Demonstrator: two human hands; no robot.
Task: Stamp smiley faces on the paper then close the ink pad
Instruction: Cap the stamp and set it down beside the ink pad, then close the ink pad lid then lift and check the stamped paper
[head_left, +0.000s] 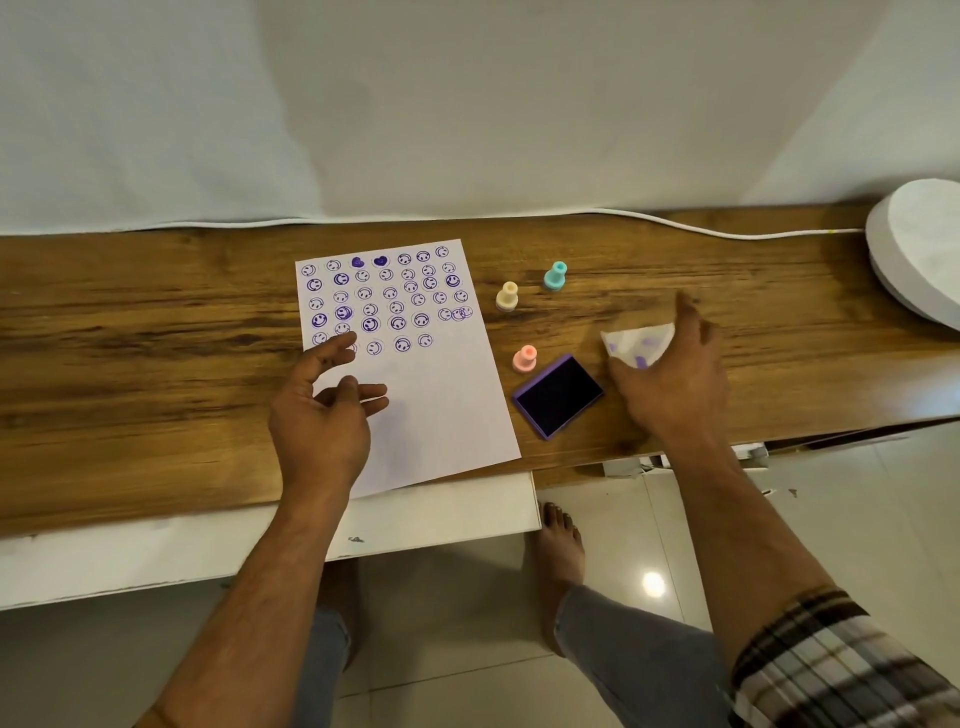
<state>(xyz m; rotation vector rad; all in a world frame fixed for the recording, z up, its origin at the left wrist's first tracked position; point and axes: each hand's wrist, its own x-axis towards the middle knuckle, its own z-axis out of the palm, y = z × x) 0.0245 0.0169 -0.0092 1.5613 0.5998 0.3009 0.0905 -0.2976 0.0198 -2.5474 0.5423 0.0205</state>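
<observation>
The right hand (670, 379) grips the lid (638, 344) of the ink pad, a pale clear piece smudged with purple, with fingers closed round its lower edge and the forefinger stretched up past it. It holds the lid above the desk (156, 332), just to the right of the pad (558, 396), which lies uncovered, its dark ink face up in a purple tray. The left hand (324, 410) is loose and empty, fingers spread and gently curled, over the lower left part of the paper (441, 405); whether it presses the sheet I cannot tell.

The paper lies tilted on the wooden desk, its upper half filled with rows of purple smiley faces and two solid hearts in the top row, its lower half blank. Right of it stand three small stamps, all upright: a pink stamp (525, 358) just beside the pad's far corner, a yellow stamp (507, 296) further back, and a teal stamp (555, 275) beyond that.

A white cable (675, 224) runs along the desk's back edge before a white cloth (156, 130). A round white thing (919, 249) sits at the far right. Below are pale floor tiles (857, 499) and bare feet.
</observation>
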